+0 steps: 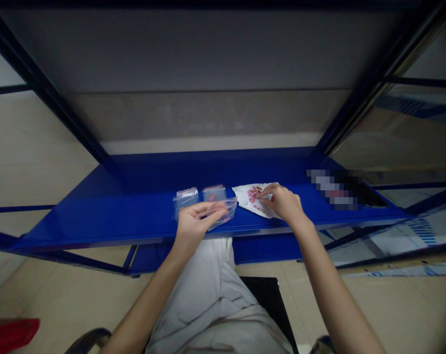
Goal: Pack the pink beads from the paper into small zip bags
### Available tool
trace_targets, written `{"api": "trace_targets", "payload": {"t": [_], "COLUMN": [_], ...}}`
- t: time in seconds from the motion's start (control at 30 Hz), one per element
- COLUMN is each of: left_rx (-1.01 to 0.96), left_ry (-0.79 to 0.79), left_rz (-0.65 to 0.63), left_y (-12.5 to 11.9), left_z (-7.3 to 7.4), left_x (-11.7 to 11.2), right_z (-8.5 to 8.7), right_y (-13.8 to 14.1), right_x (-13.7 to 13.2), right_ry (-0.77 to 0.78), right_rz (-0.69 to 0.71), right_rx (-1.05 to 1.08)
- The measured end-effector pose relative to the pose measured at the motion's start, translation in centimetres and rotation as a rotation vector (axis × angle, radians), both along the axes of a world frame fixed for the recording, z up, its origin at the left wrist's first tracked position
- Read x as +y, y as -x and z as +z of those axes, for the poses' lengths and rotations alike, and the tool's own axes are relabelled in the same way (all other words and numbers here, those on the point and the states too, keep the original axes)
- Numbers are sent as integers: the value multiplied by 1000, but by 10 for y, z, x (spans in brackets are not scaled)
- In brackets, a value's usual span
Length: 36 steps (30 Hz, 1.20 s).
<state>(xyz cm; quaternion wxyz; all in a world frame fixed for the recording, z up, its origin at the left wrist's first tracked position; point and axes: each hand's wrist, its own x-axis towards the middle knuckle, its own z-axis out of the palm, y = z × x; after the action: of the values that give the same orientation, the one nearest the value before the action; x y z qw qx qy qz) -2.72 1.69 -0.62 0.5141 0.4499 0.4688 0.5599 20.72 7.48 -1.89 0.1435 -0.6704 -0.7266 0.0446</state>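
Your L hand seems to pinch a clear zip bag by its L end, thumb hidden. The bag's long axis runs sideways along the blue shelf, its free end pointing toward your R hand. R fingers curl down onto a white paper w/ pink bits, just R of the bag; grip unclear. Two small bags lie just past your L hand.

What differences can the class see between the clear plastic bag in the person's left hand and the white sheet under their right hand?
The clear plastic bag is see-through, while the white sheet is opaque with pink markings. The bag has straight edges; the sheet's outline is irregular. The left hand holds the bag in its fingers, while the sheet lies on the blue shelf under the right hand. Both are thin and sit over the shelf.
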Motion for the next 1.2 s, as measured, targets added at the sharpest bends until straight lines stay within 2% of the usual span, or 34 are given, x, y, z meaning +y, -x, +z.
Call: {"api": "trace_targets", "payload": {"t": [0.3,0.53,0.73,0.8,0.9,1.0,1.07,1.13,1.2], "left_rx": [69,116,239,266,318,402,479,570,659], "left_ry": [-53,-121,-189,-198,-223,-286,-369,-456,-526], "left_rz": [42,-7,-32,-20,10,45,82,120,163], "left_y": [0,-3,-4,-4,-5,-5,-5,-6,-6], "left_z": [6,2,2,2,1,-2,-5,-6,-7], "left_x": [-5,-8,-9,-9,-9,-8,-7,-7,-7], "right_z": [-11,-12,-13,-7,12,37,52,63,68], "right_y": [0,2,1,1,5,15,24,34,42], "right_x": [8,8,9,7,-2,-20,-33,-45,-53], "right_ry": [12,-4,-2,-6,-80,-157,-148,-120,-87], "right_rz": [-19,-51,-66,-69,-12,173,331,439,485], "right_rx": [22,40,56,62,127,328,481,568,582]}}
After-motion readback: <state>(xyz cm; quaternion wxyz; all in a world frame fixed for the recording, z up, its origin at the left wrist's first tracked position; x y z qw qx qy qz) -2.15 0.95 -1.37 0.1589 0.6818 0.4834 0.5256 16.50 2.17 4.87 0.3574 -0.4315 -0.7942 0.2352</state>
